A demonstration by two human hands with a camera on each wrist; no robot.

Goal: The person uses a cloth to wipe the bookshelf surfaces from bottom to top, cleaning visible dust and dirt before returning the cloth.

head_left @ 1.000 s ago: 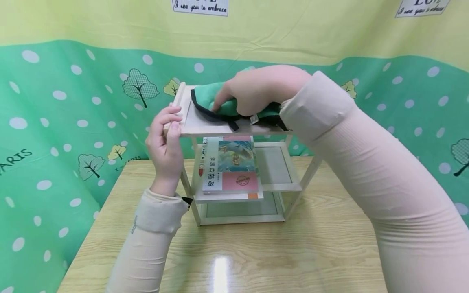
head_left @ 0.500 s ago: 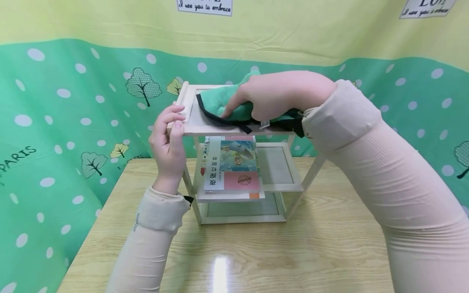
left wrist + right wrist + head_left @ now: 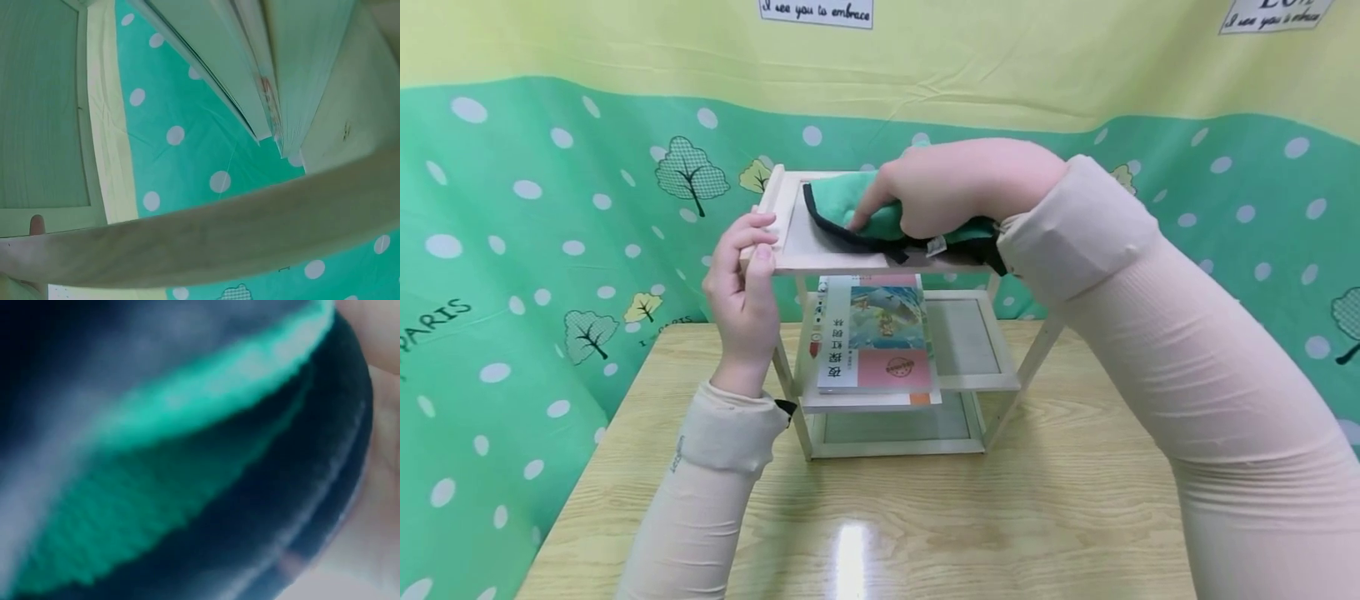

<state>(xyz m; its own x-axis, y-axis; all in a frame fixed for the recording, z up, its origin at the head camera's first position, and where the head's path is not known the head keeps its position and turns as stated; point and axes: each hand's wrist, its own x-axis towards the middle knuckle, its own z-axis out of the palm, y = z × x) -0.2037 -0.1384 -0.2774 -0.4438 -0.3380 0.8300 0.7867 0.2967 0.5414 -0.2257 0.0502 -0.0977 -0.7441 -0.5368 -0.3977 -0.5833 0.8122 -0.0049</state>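
A pale wooden shelf rack (image 3: 797, 262) with several tiers stands on the table. My left hand (image 3: 741, 292) grips the left end of its top board, thumb at the front corner; in the left wrist view one fingertip (image 3: 37, 225) shows over the rail. On the top board lies a green cloth (image 3: 842, 196) with black edging and a small white tag. My right hand (image 3: 943, 187) holds the cloth from above, index finger pointing down onto it; the other fingers are mostly hidden. In the right wrist view the cloth (image 3: 125, 506) is folded close to the palm, blurred.
Books (image 3: 887, 367) with a pink and blue cover on top lie on the rack's middle tier, at its left. Below is a lower tier (image 3: 895, 425). A green and yellow curtain (image 3: 535, 250) with white dots hangs right behind the wooden table (image 3: 925, 533).
My right hand and the cloth slid right along the top board, then slightly back left. The left hand has kept its hold on the rack. The head view shifted a little.
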